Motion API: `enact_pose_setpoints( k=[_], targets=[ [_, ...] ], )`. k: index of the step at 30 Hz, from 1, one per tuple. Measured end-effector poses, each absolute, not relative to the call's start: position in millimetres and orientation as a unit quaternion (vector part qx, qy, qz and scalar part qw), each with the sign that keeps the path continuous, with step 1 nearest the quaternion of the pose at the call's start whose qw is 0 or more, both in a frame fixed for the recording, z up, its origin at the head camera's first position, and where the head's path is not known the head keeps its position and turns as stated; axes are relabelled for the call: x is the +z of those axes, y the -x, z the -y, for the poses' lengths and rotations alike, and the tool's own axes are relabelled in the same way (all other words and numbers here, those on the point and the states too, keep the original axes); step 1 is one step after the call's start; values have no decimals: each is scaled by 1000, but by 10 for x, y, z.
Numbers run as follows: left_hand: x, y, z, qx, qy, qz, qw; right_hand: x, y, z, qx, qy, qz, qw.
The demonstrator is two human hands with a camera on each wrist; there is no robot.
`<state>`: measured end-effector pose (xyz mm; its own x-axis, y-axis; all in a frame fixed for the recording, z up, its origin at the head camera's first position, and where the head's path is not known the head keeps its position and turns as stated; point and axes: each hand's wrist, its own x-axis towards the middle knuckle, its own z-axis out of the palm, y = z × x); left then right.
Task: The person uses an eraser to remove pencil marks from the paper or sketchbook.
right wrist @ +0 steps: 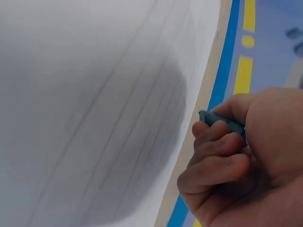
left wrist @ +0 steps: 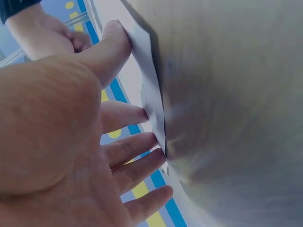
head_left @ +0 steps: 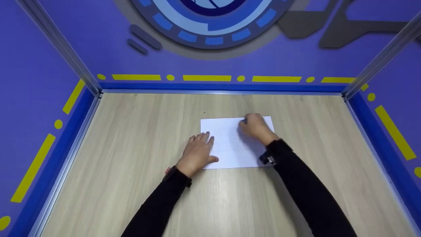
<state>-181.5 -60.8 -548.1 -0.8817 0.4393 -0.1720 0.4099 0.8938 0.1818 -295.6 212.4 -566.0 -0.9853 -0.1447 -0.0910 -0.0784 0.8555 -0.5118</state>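
Observation:
A white sheet of paper (head_left: pixel 228 144) lies on the wooden table, with thin, faint straight lines across it in the right wrist view. My left hand (head_left: pixel 197 152) rests at its left edge, fingers spread and thumb over the lower left part. Near the sheet's top right, my right hand (head_left: pixel 257 126) pinches a small dark teal block (right wrist: pixel 226 125) between thumb and curled fingers. Most of that block is hidden inside the hand; only one end sticks out.
The pale wooden table (head_left: pixel 131 148) runs back to a metal rail (head_left: pixel 223 92). Purple panels with yellow marks close in the back (head_left: pixel 204 67), left and right sides. Both forearms wear black sleeves and wrist bands.

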Motion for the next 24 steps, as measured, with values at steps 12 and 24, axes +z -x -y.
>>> enact_pose_setpoints(
  k=[12,24],
  targets=[
    [-5485,1806,636,60,-230,-968,76,-5990,3239,-1183,-199,92,-971,98],
    [-5478,1784,610,56,-217,-969,99,-5509,2885,-1491,-213,63,-972,80]
  ],
)
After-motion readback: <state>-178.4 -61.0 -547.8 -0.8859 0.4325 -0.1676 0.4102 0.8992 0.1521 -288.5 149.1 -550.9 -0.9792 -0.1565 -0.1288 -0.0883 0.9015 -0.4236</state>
